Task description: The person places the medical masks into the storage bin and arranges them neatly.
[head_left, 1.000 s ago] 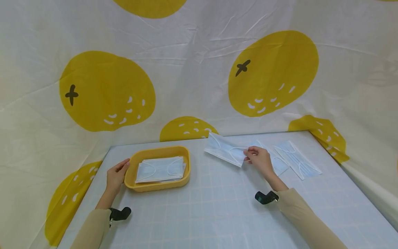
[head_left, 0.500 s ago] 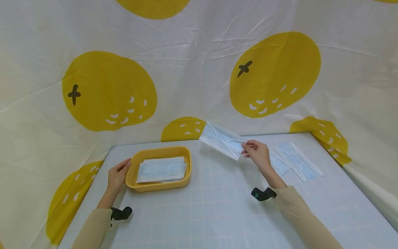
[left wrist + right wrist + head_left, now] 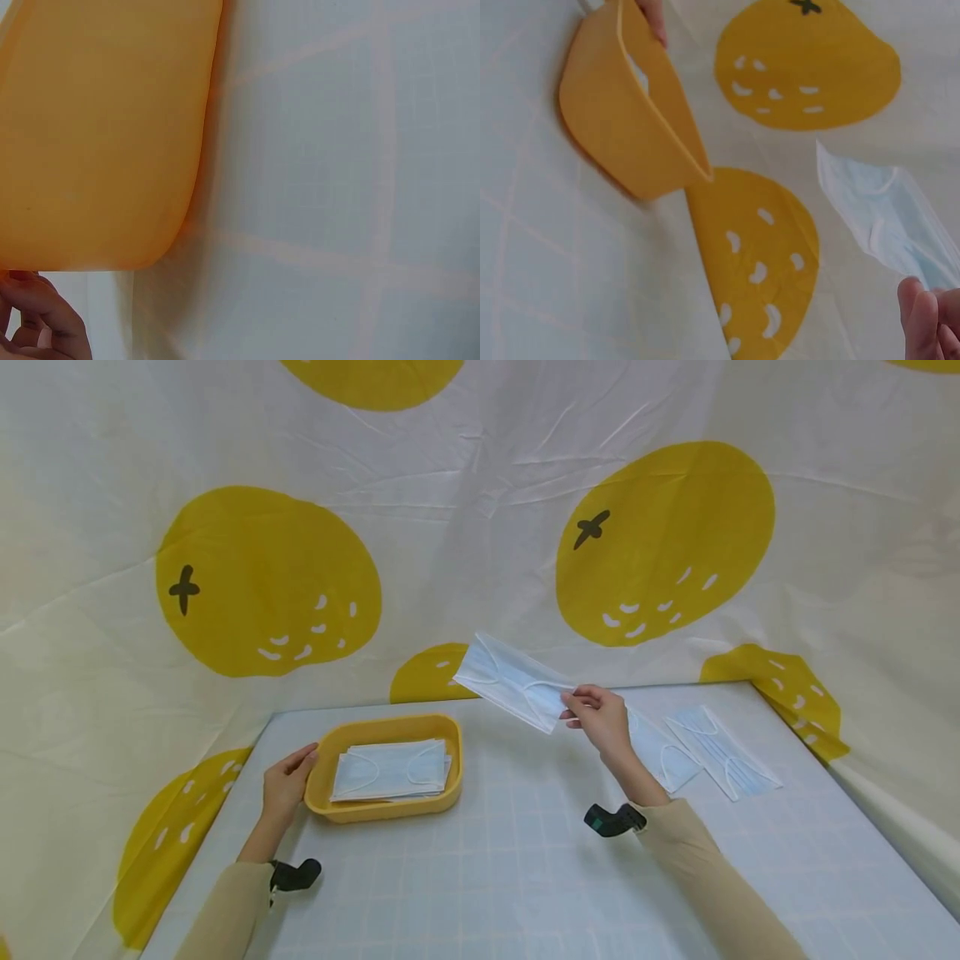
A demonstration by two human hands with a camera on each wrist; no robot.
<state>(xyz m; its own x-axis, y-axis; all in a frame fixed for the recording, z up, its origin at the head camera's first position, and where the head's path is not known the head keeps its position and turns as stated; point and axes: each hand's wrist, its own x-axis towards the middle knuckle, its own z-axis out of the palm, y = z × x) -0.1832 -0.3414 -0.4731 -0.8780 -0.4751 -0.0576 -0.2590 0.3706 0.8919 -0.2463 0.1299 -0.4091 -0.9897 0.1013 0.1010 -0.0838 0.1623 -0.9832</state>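
My right hand (image 3: 600,714) pinches a light blue face mask (image 3: 513,681) by its right end and holds it raised above the back of the table, white ear loops showing. In the right wrist view the same mask (image 3: 889,210) juts out from the fingertips. On the left, my left hand (image 3: 285,785) grips the left end of a yellow plastic bin (image 3: 384,811) at the rim. Inside the bin lies a flat stack of face masks (image 3: 390,770). The left wrist view shows the bin's side wall (image 3: 105,135) with curled fingers (image 3: 49,311) against its end.
Two more face masks lie on the table at the right: one (image 3: 723,752) in full sight, the other (image 3: 663,752) partly behind my right hand and forearm. A pale checked cloth (image 3: 480,877) covers the table. Behind hangs a white curtain (image 3: 465,543) with yellow fruit prints.
My right hand has moved left and upward with the mask, away from the masks on the table. My left hand stays at the bin, which has not visibly moved.
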